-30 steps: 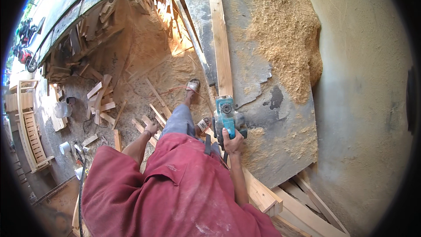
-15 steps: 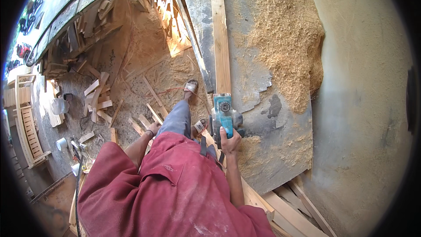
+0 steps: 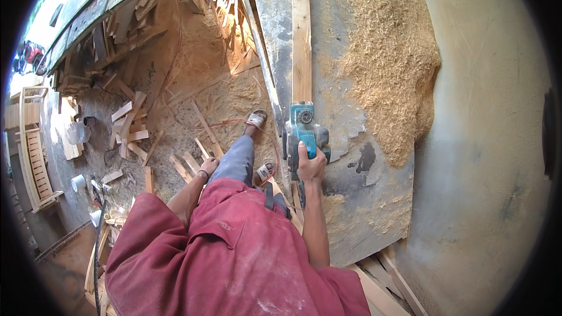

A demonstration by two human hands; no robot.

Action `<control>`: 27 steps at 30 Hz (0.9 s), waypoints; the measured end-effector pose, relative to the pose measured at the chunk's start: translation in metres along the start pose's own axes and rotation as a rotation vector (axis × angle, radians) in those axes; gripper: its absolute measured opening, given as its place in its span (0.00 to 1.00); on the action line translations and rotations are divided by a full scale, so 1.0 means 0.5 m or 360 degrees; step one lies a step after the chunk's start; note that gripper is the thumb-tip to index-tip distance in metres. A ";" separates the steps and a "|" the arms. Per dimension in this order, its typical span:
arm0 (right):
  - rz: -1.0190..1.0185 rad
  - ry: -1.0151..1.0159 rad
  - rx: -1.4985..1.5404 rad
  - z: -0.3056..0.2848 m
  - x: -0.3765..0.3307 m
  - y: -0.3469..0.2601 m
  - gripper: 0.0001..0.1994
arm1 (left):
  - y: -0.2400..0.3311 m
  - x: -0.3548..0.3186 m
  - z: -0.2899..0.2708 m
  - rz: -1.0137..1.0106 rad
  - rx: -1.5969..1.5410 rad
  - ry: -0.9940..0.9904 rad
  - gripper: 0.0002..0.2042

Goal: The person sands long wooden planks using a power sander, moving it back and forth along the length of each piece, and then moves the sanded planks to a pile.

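Observation:
In my right hand (image 3: 312, 167) is the teal grip of an electric planer (image 3: 305, 118), my fingers wrapped around it. The planer sits on a long, narrow wooden board (image 3: 301, 41) that stretches away from me along a grey worktable (image 3: 383, 216). Its body hides the board's surface beneath it. My left hand (image 3: 209, 165) rests against my thigh, away from the planer, its fingers lying along the grey trouser leg. A heap of wood shavings (image 3: 389, 52) covers the table to the right of the board.
A bare wall (image 3: 480, 140) borders the table on the right. Offcuts (image 3: 132, 126) litter the floor at left, near a wooden bench frame (image 3: 38, 158). An orange cord (image 3: 225, 122) crosses the floor by my foot. More planks (image 3: 404, 284) lie below the table's near edge.
My right hand has pushed the planer farther away along the board. The left hand stays at my thigh. The view has shifted slightly.

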State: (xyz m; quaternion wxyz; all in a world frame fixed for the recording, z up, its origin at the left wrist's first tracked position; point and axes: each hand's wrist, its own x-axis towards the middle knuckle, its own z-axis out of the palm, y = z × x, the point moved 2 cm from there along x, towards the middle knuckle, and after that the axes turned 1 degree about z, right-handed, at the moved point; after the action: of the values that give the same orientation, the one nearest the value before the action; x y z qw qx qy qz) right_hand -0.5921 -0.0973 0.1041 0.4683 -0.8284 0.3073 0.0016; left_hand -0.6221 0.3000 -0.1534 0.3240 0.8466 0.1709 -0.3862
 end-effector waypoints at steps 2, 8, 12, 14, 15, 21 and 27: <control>0.0009 0.0014 -0.0001 -0.001 0.035 -0.021 0.25 | -0.058 0.064 0.024 0.0102 0.0055 0.0009 0.21; -0.0069 0.0044 -0.0013 0.031 0.147 -0.089 0.24 | -0.012 0.057 0.015 0.0059 -0.0136 0.0023 0.20; -0.0074 0.0039 -0.0024 0.043 0.216 -0.145 0.27 | 0.006 0.059 0.007 -0.0055 -0.0199 0.0002 0.21; -0.0030 0.0049 -0.0079 0.054 0.256 -0.154 0.28 | 0.002 0.067 0.007 -0.0044 -0.0190 0.0029 0.20; -0.0050 0.0059 -0.0085 0.058 0.270 -0.169 0.28 | 0.000 0.074 0.011 -0.0037 -0.0186 0.0039 0.20; -0.0096 0.0015 -0.0059 0.091 0.369 -0.251 0.27 | 0.001 0.094 0.009 -0.0049 -0.0219 0.0046 0.20; -0.0086 0.0076 -0.0084 0.107 0.462 -0.324 0.26 | 0.053 0.099 -0.015 -0.0019 -0.0251 0.0094 0.18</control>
State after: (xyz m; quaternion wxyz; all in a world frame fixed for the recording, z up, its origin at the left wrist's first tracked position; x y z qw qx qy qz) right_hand -0.3070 -0.1128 0.1326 0.4387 -0.8482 0.2959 -0.0228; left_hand -0.5718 0.2878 -0.1766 0.3821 0.8284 0.2153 -0.3484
